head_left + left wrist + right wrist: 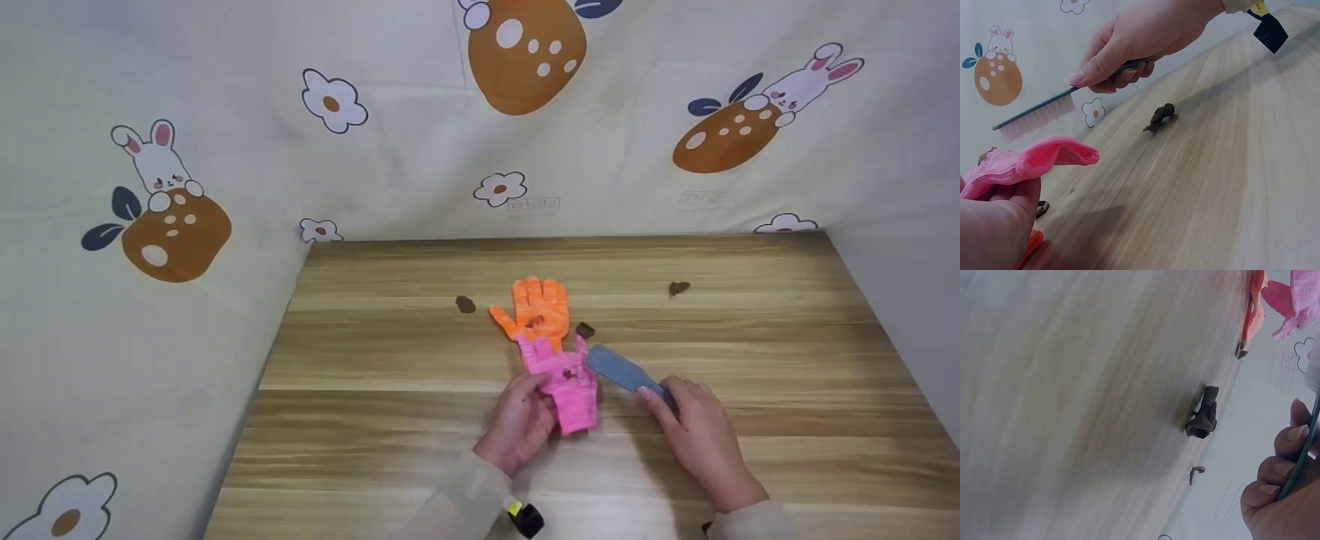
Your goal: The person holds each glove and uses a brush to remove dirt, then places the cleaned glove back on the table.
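Note:
My left hand (520, 420) grips a pink knit glove (576, 405) near its cuff, held above the table. A brown smear or clump (570, 373) sits on the glove's palm; another bit shows on top of it in the left wrist view. In my right hand (705, 431) is a brush (619, 369) with a blue-grey back and pale bristles (1039, 118) facing down. Thumb and fingers wrap its handle, and its head is just right of the glove. An orange glove (551, 307) lies palm up behind, brown-stained and partly covered by the pink one.
Brown clumps lie about the wood-grain table (360, 420): one left of the orange glove (465, 304), one right of it (586, 330), one farther right (679, 288). A patterned cloth (405, 165) hangs behind and along both sides of the table.

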Motion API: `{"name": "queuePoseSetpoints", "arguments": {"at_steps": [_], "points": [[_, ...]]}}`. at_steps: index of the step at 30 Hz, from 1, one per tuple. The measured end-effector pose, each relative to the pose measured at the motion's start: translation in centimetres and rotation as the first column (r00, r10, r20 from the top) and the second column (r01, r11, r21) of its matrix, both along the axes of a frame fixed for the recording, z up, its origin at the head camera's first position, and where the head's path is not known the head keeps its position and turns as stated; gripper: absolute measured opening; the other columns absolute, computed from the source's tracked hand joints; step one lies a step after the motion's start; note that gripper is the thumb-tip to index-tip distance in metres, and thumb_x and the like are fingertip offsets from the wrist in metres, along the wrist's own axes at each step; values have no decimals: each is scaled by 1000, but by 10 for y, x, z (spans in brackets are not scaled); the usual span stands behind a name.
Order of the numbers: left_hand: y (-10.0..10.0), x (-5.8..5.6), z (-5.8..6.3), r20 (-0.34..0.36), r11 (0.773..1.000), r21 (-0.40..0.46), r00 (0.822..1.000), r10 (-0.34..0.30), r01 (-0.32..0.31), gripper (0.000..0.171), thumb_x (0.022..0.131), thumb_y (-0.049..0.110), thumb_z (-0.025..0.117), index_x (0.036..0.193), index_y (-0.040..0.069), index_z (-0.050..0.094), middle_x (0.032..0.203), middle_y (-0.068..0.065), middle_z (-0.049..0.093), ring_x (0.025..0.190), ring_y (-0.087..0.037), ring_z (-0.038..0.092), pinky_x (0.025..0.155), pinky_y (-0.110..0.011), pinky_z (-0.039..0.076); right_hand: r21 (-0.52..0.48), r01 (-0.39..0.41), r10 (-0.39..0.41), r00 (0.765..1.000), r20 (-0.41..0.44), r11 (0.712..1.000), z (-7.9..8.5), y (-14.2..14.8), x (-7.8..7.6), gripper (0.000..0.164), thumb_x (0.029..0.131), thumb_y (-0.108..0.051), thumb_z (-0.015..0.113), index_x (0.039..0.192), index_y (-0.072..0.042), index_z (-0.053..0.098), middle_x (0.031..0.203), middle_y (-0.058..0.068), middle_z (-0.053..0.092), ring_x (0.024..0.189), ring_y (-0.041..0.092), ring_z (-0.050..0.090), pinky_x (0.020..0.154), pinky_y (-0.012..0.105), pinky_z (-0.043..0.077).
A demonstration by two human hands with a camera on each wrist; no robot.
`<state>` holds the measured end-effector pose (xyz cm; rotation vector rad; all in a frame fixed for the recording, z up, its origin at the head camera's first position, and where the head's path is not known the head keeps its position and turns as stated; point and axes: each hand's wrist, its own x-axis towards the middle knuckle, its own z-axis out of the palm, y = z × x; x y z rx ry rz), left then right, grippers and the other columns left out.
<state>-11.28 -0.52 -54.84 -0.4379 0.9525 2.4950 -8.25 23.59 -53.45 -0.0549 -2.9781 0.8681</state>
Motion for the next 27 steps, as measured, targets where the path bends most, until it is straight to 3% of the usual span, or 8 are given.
{"name": "queuePoseSetpoints", "arguments": {"at_steps": [10,16,21,27], "points": [[5,4,-6,-41,999,9,999,-33,33,41,99,15,48,137,2,44,125,-12,66,114,-23,65,106,-40,51,-45,-5,7,999,52,999,3,-18,-2,50,100,-59,51,100,-11,66,91,5,62,86,21,52,73,36,44],[11,6,-9,-64,999,18,997,-32,34,28,102,19,46,126,5,51,109,-4,67,104,-17,65,98,-35,54,-59,-23,26,998,53,998,4,-30,-3,53,96,-64,53,100,-12,65,95,5,63,90,21,53,75,37,45],[15,9,-10,-59,999,19,997,-47,48,25,105,24,43,117,7,57,102,-1,70,99,-14,67,93,-31,55,-67,-48,49,999,22,997,3,-39,-3,45,96,-58,59,97,-13,65,90,3,61,86,20,51,73,35,43],[18,13,-11,-32,997,37,997,-67,69,38,107,30,40,134,5,51,113,-2,71,103,-14,67,96,-31,54,-90,-67,70,997,27,994,4,-48,-2,38,96,-51,63,94,-13,63,85,2,57,80,18,48,69,32,41]]}}
